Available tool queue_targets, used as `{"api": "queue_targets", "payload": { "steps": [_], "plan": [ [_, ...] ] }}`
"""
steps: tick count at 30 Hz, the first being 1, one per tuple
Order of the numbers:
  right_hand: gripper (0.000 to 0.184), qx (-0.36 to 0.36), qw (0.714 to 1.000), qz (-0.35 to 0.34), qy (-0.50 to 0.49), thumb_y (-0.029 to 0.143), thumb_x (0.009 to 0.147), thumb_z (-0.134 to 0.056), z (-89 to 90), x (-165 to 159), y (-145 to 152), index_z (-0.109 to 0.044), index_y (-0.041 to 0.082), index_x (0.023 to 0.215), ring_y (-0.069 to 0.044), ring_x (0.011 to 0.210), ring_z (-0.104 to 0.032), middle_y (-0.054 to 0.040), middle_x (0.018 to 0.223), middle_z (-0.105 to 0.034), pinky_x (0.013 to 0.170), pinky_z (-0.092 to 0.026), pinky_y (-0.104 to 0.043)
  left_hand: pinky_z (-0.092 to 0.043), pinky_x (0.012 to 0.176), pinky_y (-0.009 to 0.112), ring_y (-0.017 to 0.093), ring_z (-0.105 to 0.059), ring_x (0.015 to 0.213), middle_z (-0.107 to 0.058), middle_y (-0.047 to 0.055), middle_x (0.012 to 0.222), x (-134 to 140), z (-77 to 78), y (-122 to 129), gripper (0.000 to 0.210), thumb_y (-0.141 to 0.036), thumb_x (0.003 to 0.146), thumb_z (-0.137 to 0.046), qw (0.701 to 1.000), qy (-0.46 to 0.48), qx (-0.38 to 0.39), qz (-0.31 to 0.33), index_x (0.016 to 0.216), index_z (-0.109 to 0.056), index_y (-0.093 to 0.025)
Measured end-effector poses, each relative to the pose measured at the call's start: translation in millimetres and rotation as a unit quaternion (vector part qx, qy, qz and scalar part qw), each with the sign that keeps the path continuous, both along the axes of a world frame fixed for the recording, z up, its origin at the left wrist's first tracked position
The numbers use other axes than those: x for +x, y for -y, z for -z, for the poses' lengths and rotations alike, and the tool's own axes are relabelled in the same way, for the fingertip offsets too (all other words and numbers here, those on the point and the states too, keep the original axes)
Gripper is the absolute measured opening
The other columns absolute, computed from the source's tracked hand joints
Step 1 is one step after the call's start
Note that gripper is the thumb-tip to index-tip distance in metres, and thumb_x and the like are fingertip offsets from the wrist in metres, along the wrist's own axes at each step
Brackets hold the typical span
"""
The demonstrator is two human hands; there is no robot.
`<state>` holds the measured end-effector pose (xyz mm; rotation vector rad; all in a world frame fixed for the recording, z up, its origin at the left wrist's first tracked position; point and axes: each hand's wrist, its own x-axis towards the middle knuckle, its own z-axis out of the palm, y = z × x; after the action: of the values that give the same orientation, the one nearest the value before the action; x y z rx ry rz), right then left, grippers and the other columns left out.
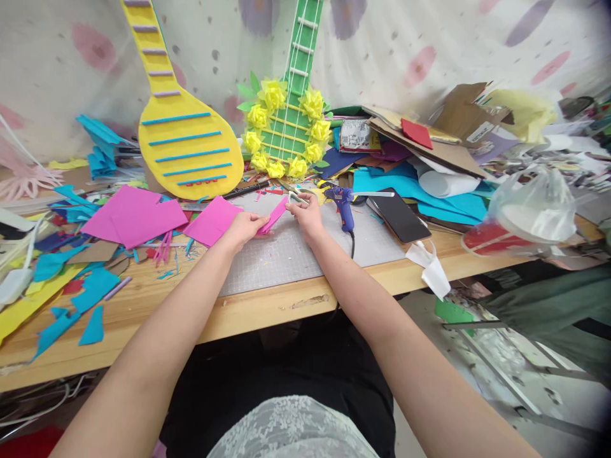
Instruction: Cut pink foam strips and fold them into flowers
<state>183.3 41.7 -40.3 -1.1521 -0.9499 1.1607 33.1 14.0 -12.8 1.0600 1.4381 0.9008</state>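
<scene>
My left hand (245, 230) pinches a piece of bright pink paper (214, 219) over the grey cutting mat (305, 261). A narrow pink strip (277, 215) extends from its fingertips toward my right hand (306, 213). That hand is closed around scissors (296, 196) with pale loop handles; the blades are mostly hidden. More pink sheets (136, 216) lie left of my left hand. Just right of my right hand is a blue hot glue gun (342, 207) with a white glue stick in its back.
Behind the mat stand a yellow paper guitar (191, 143) and a green one (291, 127) ringed with yellow flowers. A black phone (400, 216), stacked cardboard and paper (443, 152), and a plastic-bagged cup (515, 216) are rightward. Blue scraps (98, 289) litter the left side.
</scene>
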Motion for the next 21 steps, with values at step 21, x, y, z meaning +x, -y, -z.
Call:
{"api": "queue_targets", "payload": {
  "steps": [21],
  "plan": [
    [0.050,-0.006,1.000,0.024,-0.014,0.029,0.057,-0.071,3.3,4.9,-2.6,-0.033,0.025,0.090,-0.010,0.060,-0.050,0.0088,0.063,-0.050,0.060,-0.037,-0.023,-0.058,0.065,0.029,0.019,-0.069,0.067,-0.071,0.010,0.068,-15.5,-2.6,3.4,0.019,-0.028,0.067,-0.076,0.997,0.038,-0.039,0.059,0.071,-0.069,-0.010]
  ]
}}
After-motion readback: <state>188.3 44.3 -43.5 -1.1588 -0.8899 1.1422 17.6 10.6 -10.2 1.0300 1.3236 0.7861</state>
